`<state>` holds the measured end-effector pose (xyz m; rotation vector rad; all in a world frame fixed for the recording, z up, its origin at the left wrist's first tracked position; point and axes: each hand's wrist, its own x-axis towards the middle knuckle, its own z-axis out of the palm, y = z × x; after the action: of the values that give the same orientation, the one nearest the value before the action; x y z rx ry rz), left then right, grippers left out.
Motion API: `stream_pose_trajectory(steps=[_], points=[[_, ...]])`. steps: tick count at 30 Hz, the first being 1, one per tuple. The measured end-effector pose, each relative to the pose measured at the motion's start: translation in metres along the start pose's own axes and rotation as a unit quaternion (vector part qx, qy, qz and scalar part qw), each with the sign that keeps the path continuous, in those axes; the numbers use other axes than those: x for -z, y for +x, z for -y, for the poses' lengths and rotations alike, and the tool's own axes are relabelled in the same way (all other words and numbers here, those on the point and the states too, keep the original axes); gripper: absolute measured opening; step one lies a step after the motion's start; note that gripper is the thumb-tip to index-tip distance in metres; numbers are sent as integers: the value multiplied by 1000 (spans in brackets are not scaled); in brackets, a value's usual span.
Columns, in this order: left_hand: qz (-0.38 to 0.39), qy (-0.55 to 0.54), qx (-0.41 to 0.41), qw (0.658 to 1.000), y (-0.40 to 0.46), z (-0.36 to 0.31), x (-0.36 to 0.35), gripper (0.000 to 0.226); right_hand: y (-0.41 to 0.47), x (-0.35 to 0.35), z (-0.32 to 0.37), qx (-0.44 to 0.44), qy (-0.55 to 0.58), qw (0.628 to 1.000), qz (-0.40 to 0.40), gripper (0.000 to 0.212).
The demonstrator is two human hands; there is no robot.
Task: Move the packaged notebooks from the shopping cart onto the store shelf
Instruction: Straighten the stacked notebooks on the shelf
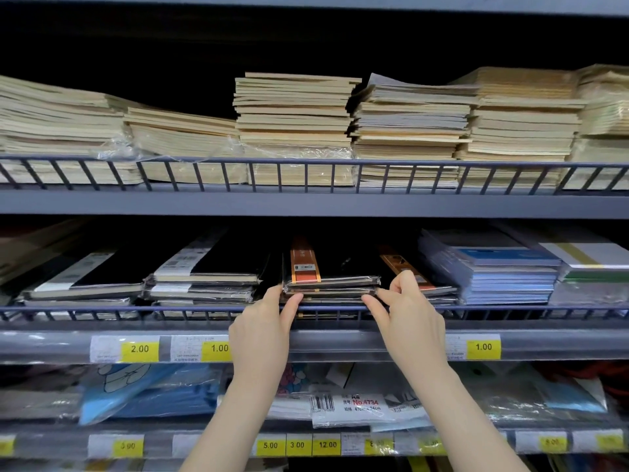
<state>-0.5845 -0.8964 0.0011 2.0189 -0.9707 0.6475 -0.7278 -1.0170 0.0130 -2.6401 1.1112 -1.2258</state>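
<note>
Yellow price tags [140, 348] sit left of the hands, cream paper stacks [294, 114] above, blue packets [146, 390] below-left.

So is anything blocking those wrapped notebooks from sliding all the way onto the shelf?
Nothing visible. Both hands, left and right, hold the notebooks above the wire rail, already resting on the black stack, with neighbouring stacks only at the sides.
</note>
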Motion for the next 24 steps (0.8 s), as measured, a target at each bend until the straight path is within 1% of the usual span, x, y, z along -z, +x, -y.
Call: stream_pose_trajectory(steps=[1, 3, 5, 6, 7, 9, 11, 15, 17, 21, 24], points=[[5, 4, 6, 1000, 0, -1, 1, 43, 0, 2, 2, -5, 1, 1000, 9, 33], [32, -8, 26, 999, 1, -2, 6, 54, -2, 10, 3, -16, 14, 999, 31, 42], [53, -57, 34, 996, -1, 0, 13, 63, -10, 23, -2, -23, 44, 998, 28, 52], [52, -87, 28, 994, -4, 3, 19, 64, -16, 29, -7, -22, 61, 998, 14, 54], [47, -112, 18, 992, -7, 6, 26, 61, -21, 36, -12, -22, 73, 997, 6, 54], [37, -130, -13, 991, -15, 15, 41, 51, -31, 44, -18, -23, 83, 996, 23, 52], [36, -106, -33, 993, -16, 23, 52, 38, -34, 45, -12, -9, 82, 995, 50, 46], [24, -83, -25, 996, -7, 33, 72, 25, -32, 39, 23, 35, 131, 987, 87, 40], [18, -84, -2, 996, -6, 38, 77, 23, -31, 30, 39, 62, 157, 982, 90, 39], [-22, -73, 11, 997, -13, 51, 86, 24, -36, 2, 60, 108, 201, 970, 82, 37], [-48, -81, 26, 995, -13, 66, 98, 27, -34, -6, 75, 100, 226, 965, 87, 38]])
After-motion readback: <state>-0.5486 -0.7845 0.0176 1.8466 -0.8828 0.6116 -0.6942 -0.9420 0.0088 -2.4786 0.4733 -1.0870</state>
